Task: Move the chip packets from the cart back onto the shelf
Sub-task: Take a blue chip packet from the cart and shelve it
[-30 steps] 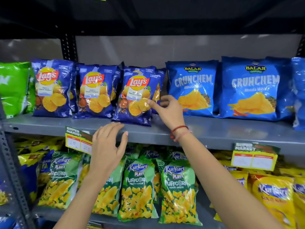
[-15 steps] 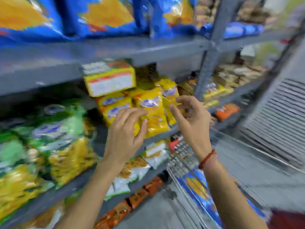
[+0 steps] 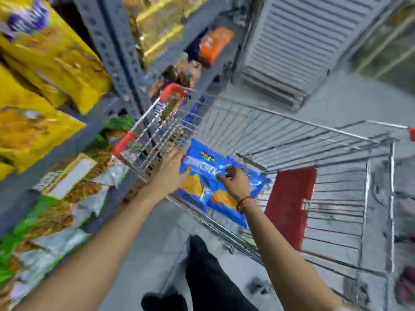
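Both hands reach down into the silver wire shopping cart [image 3: 292, 140], fingers spread and gripping nothing. Left hand [image 3: 171, 170] hovers at the upper left corner of the blue Crunchex chip packet [image 3: 208, 189], thumb over its edge; whether it touches is blurred. Right hand [image 3: 234, 181], with a red thread band [image 3: 243, 202] at the wrist, hangs over the packet's middle with fingers curled downward. That packet lies flat in the cart's basket, against its near left side, beside a red panel [image 3: 289, 205] to its right. Grey metal shelving [image 3: 116, 61] stands just left of the cart, carrying yellow snack packets [image 3: 45, 63] above and green ones [image 3: 33, 232] lower down. A dark trouser leg [image 3: 208, 272] shows below on the grey floor [image 3: 146, 243].
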Demonstrator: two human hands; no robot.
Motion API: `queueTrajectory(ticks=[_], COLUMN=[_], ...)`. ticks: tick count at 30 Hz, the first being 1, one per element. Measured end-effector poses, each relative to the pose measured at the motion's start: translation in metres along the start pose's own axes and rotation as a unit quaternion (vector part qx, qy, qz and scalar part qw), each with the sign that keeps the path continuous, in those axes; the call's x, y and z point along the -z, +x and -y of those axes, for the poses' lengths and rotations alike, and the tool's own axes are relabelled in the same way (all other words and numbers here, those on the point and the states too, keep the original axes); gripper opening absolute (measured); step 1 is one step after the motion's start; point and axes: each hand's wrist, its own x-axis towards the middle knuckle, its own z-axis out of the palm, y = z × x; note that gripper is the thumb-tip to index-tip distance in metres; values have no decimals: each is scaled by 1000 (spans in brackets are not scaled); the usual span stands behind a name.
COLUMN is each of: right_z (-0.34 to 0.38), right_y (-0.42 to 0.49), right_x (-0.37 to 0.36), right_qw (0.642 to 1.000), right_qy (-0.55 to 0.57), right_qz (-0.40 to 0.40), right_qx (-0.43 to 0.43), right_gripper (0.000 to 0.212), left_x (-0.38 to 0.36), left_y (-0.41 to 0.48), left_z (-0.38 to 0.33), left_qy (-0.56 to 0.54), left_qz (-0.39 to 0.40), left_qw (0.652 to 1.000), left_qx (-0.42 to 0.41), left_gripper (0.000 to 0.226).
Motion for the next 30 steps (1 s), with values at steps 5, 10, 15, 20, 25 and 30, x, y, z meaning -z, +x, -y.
queueTrajectory(ticks=[5,10,15,20,25,30], right_z=[-50,-87,-92,-87,-71,-55], right_y=[34,76,99,112,115,105], right_x=[-34,-78,-99,-114,-102,-66], right_qw=[977,936,923,911,908,910], right_qy=[73,191,278,335,368,375], right_qz=[111,134,100,92,44,63], right_qx=[-169,-263,-245,-221,-196,-167], right_gripper=[66,113,83,63,38,41], left_x=[-57,-89,-119,-140,-126,-99], left_y=[65,122,165,166,163,149], left_z=[19,58,103,119,116,94], left_qy=[18,61,27,-88,-189,-220], left_qz=[164,228,247,265,299,305], left_qw=[981,959,944,939,903,889], left_qx=[103,154,218,201,242,261], left_gripper=[57,103,130,63,69,85])
